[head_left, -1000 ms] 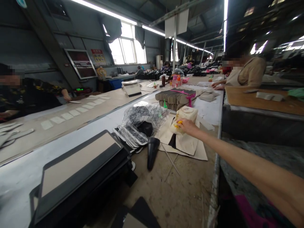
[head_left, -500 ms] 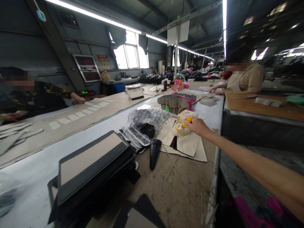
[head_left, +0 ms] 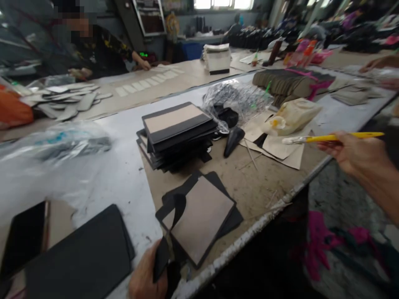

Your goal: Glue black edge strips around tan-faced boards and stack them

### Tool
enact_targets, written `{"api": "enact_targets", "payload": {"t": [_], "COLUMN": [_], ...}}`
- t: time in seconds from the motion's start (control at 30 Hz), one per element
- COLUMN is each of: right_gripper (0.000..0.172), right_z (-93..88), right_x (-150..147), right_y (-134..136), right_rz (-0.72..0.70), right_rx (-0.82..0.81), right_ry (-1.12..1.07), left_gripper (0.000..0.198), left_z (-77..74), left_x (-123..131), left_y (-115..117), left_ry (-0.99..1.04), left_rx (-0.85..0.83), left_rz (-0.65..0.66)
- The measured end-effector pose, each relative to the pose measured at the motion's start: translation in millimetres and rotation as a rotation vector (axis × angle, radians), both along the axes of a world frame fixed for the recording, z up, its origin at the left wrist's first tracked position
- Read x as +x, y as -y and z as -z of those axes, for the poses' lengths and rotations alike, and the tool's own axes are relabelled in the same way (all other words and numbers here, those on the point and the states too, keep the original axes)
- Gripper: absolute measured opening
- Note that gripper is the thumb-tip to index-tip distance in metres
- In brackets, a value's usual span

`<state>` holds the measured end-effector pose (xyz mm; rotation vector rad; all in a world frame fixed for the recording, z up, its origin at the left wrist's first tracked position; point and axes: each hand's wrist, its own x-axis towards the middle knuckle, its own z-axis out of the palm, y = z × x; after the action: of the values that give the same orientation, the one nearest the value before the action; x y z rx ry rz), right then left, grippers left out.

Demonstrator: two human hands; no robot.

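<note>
My right hand (head_left: 357,151) is closed around a yellow-handled paintbrush (head_left: 327,138), its pale bristles pointing left beside a squat, yellowed glue container (head_left: 299,116). At the bottom centre, my left hand (head_left: 145,274) grips a small black piece (head_left: 161,258) at the table's near edge. Its fingers are partly hidden behind that piece. Just beyond it lies a black panel with a beige face (head_left: 204,218), with a curled black flap (head_left: 179,207) at its left corner and another dark panel underneath. Farther back, similar panels form a stack (head_left: 177,122).
A black cone-shaped object (head_left: 233,141) and crumpled clear plastic (head_left: 237,97) lie behind the panels. On the left are a phone (head_left: 25,236), dark sheets (head_left: 84,253) and a plastic bag (head_left: 56,153). A co-worker (head_left: 102,50) works across the table.
My right hand has drawn the brush away from the glue container, toward me. The view has turned down and left, and my left hand has come into sight with a black piece.
</note>
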<state>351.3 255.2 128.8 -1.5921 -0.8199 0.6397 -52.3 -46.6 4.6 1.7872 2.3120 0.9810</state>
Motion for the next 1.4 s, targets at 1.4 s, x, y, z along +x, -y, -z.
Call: {"api": "enact_targets", "payload": {"t": [1.4], "right_gripper": [0.031], "right_z": [28.8], "right_x": [-180.1], "right_y": [198.6], "right_rz": [-1.002], "right_rx": [-0.042], "right_ry": [0.266], "left_gripper": [0.027], "left_z": [-33.3], "left_x": [48.4], "left_y": [11.6], "left_ry": [-0.247], "left_rx": [0.066], "left_rz": [0.443]}}
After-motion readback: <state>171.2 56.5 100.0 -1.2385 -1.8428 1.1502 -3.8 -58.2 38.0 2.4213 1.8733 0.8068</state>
